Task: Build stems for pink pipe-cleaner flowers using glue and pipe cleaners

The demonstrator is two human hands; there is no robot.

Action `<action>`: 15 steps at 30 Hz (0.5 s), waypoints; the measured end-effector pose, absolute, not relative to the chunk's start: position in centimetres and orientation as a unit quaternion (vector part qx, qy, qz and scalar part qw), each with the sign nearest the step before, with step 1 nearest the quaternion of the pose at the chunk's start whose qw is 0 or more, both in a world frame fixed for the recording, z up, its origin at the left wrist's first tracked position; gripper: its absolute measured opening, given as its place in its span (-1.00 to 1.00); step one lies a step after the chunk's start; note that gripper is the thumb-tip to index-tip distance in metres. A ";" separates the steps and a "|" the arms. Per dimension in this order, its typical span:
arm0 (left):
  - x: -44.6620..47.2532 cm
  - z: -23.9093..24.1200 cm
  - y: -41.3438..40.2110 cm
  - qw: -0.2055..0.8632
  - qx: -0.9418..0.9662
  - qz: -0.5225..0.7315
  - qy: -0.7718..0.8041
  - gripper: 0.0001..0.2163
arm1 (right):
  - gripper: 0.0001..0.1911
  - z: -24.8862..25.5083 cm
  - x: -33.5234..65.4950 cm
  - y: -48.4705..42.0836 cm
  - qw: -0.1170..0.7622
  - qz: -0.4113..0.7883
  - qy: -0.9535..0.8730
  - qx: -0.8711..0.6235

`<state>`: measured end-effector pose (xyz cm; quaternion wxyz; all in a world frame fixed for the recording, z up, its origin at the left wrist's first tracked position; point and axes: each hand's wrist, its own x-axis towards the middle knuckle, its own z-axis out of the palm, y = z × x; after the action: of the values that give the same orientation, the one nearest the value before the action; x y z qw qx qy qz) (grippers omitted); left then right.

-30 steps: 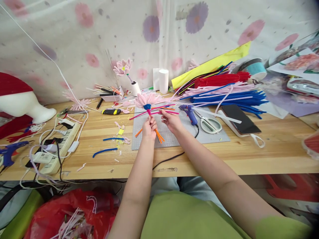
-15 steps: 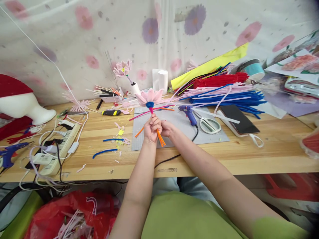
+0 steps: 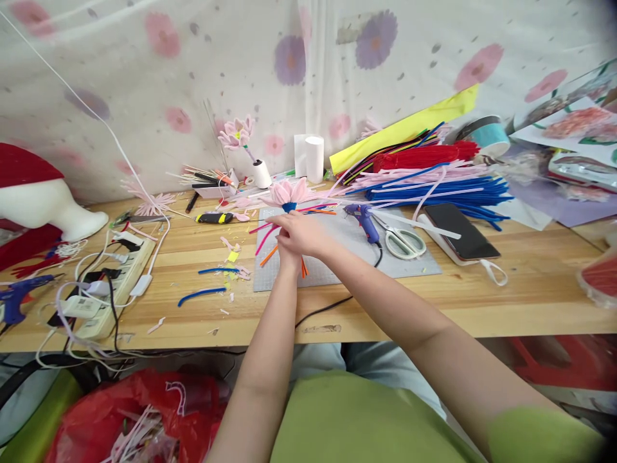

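Note:
A pink pipe-cleaner flower (image 3: 289,191) with a blue band under its petals stands upright above the grey cutting mat (image 3: 332,273). My left hand (image 3: 288,257) is closed around its stem, and orange pipe-cleaner ends (image 3: 303,267) poke out below the fist. Over the stem, just beneath the blue band, lies my right hand (image 3: 306,234), its fingers bent and pinching a magenta pipe cleaner (image 3: 263,242) whose end sticks out to the left. The right hand hides most of the stem and part of the left hand's fingers.
A purple glue gun (image 3: 364,222) and scissors (image 3: 405,243) lie right of my hands, near a phone (image 3: 463,230). Blue pipe cleaners (image 3: 443,191) are piled behind. A second flower (image 3: 238,133) stands at the back. Leftward are a cutter (image 3: 213,218) and a power strip (image 3: 118,286).
My right hand has moved up and left, from beside the left fist to over the stem. The flower sits slightly lower, and a magenta end now shows at the left.

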<state>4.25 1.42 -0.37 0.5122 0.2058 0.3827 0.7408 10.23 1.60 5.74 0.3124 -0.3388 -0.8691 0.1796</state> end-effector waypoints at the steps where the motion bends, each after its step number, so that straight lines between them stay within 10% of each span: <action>1: 4.1 -0.5 1.4 0.509 0.201 0.739 0.393 -0.84 | -0.65 5.8 9.9 1.8 0.306 0.177 -0.869 -0.345; 15: 3.2 1.6 0.1 0.575 0.167 0.711 0.369 -0.81 | -0.82 1.4 12.8 2.7 0.551 0.645 -0.403 -0.344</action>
<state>3.21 0.10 1.59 0.5746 0.1671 0.3687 0.7114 12.78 2.68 1.36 0.5509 -0.3440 -0.4027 0.6450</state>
